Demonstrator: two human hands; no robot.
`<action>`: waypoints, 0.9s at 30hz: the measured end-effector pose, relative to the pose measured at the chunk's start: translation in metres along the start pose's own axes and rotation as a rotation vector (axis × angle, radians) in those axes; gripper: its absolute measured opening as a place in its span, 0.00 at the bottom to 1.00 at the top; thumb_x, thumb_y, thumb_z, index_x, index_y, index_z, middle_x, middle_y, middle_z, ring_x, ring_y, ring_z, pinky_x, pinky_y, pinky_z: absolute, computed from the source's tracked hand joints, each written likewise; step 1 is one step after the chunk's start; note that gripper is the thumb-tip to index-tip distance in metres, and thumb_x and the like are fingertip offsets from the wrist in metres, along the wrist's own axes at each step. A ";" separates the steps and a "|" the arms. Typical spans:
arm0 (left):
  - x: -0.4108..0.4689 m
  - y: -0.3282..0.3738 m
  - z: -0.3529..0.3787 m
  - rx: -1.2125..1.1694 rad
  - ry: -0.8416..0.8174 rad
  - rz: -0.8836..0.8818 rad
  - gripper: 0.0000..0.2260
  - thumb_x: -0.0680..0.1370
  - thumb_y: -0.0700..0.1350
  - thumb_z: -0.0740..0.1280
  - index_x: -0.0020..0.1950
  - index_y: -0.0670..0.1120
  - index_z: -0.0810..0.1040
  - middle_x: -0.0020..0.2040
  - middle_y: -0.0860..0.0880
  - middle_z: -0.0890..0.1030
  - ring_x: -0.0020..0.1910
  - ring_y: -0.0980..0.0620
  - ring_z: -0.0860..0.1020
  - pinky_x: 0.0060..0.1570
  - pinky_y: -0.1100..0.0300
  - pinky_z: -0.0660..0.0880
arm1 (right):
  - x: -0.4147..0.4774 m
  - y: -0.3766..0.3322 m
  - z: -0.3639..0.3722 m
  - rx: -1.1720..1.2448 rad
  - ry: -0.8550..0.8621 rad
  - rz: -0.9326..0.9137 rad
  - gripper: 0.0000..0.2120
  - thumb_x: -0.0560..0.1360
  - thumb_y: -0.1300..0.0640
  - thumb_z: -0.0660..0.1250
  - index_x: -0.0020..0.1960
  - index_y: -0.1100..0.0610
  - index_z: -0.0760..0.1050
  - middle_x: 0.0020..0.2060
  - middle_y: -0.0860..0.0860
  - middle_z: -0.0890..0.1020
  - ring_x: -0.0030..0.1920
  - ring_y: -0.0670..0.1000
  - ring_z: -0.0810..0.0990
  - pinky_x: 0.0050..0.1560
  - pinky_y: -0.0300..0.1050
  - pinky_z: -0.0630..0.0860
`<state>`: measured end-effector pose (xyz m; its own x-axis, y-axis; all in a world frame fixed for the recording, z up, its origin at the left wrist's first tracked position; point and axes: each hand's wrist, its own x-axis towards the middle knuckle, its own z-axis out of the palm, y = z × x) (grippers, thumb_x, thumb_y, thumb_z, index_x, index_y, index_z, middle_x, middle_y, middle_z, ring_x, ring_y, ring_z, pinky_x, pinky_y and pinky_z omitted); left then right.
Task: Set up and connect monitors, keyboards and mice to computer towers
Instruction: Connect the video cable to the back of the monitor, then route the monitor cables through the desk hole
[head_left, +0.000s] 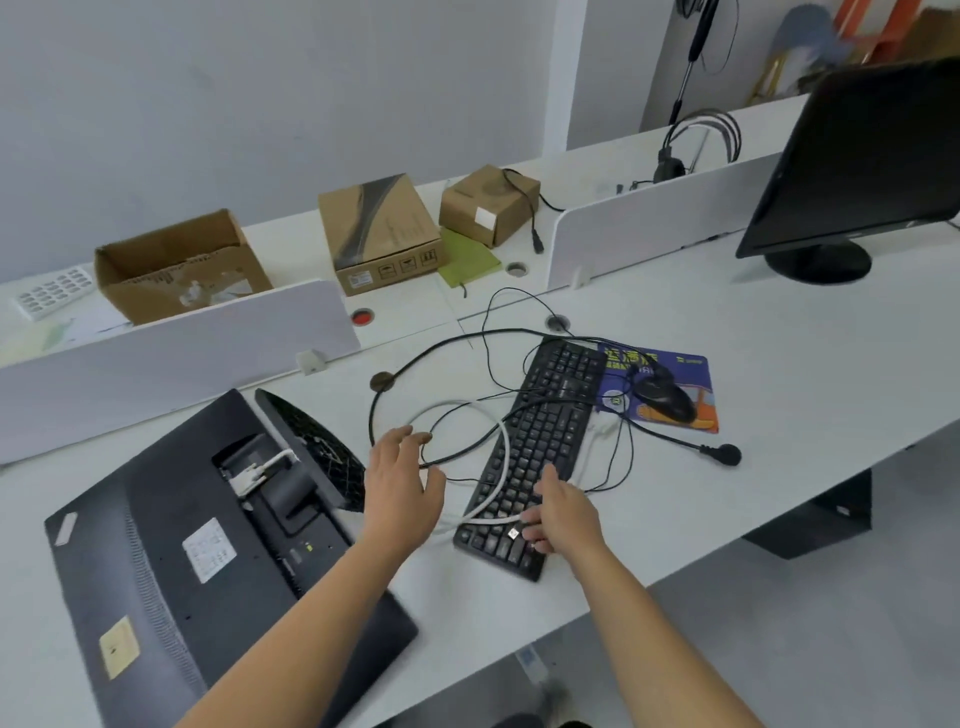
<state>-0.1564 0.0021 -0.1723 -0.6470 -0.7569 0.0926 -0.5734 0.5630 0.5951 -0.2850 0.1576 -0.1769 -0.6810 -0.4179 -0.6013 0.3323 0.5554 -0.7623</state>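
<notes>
my right hand (563, 514) pinched a usb plug (514, 533) at the near end of the keyboard (540, 447). my left hand (402, 483) hung open, fingers spread, by the tangled cables (505, 457). i judged a pull could snag those loops and drag the keyboard.

Both bare forearms stretched forward, left hand (402, 483) palm down with fingers spread, right hand (563, 514) beside it, curled, pinching a small plug (514, 533)

Open carton (156, 296), printed box (379, 234), small box (488, 205), green pouch (465, 260); perhaps headset (670, 161) behind.
</notes>
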 end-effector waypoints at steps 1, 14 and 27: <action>-0.002 0.009 0.012 -0.010 -0.039 0.001 0.17 0.78 0.41 0.66 0.67 0.43 0.74 0.70 0.43 0.71 0.72 0.45 0.64 0.71 0.49 0.63 | 0.006 0.005 -0.013 -0.011 -0.009 0.022 0.16 0.84 0.43 0.53 0.48 0.51 0.74 0.41 0.55 0.84 0.34 0.51 0.81 0.37 0.46 0.80; -0.017 0.005 0.105 0.193 -0.566 -0.271 0.23 0.80 0.50 0.58 0.75 0.47 0.64 0.67 0.48 0.71 0.69 0.46 0.67 0.68 0.49 0.65 | 0.079 0.032 -0.042 -0.393 -0.097 0.009 0.15 0.81 0.53 0.60 0.66 0.53 0.75 0.55 0.49 0.81 0.49 0.50 0.83 0.52 0.47 0.80; 0.007 -0.036 0.113 0.209 -0.766 -0.302 0.16 0.82 0.51 0.48 0.62 0.47 0.69 0.66 0.47 0.66 0.69 0.48 0.64 0.67 0.46 0.66 | 0.167 -0.052 0.023 -1.208 -0.147 -0.475 0.35 0.75 0.70 0.66 0.78 0.56 0.57 0.77 0.54 0.59 0.68 0.58 0.70 0.62 0.54 0.74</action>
<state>-0.1967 0.0141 -0.2835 -0.5697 -0.4932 -0.6574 -0.8085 0.4798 0.3408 -0.4010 0.0425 -0.2437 -0.4666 -0.7820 -0.4131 -0.7641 0.5917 -0.2571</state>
